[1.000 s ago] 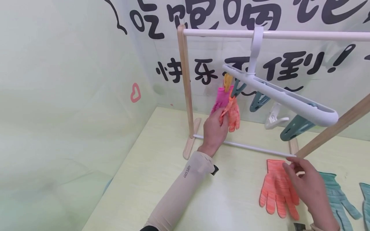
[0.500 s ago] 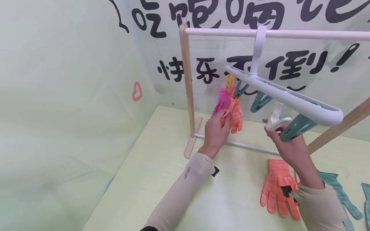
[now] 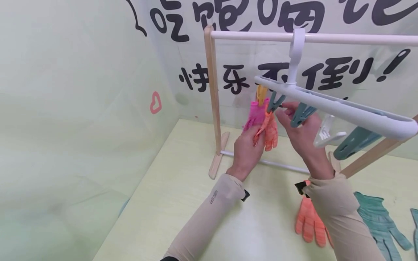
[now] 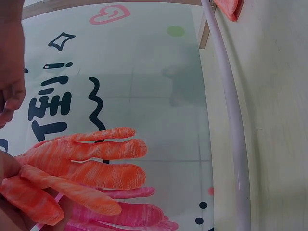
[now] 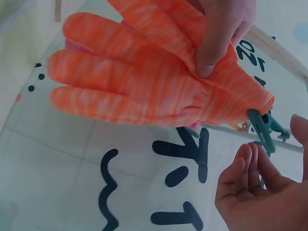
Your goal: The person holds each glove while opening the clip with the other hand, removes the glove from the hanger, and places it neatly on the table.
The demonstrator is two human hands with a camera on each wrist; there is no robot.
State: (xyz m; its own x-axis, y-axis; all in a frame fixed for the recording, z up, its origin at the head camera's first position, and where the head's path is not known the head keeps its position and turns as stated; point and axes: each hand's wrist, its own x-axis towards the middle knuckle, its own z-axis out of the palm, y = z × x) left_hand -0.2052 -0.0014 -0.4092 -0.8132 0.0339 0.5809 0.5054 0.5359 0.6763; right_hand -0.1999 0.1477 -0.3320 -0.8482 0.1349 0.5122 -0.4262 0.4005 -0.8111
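Note:
My left hand (image 3: 247,149) pinches an orange knit glove (image 3: 271,132) near its cuff, with the thumb pressed on the fabric in the right wrist view. A teal clothespin (image 5: 261,127) on the hanger (image 3: 330,105) bites the edge of that cuff. My right hand (image 3: 305,134) is beside this clothespin; in the right wrist view its curved fingertips are right below the clothespin's handles, and the thumb stands apart. Just behind, a pink glove (image 3: 256,111) hangs from a yellow clothespin (image 3: 261,95). The orange glove's fingers point down, overlapping the pink one in the left wrist view.
Two more teal clothespins (image 3: 302,114) and a white clothespin (image 3: 326,133) hang along the hanger, near my right forearm. A wooden post (image 3: 213,94) and white top rail (image 3: 248,35) frame the rack. On the table lie another orange glove (image 3: 309,224) and teal gloves (image 3: 378,217).
My right hand has risen from beside the table's orange glove, past the white clothespin, to the teal clothespin on the left. My left hand keeps its hold on the hanging orange glove.

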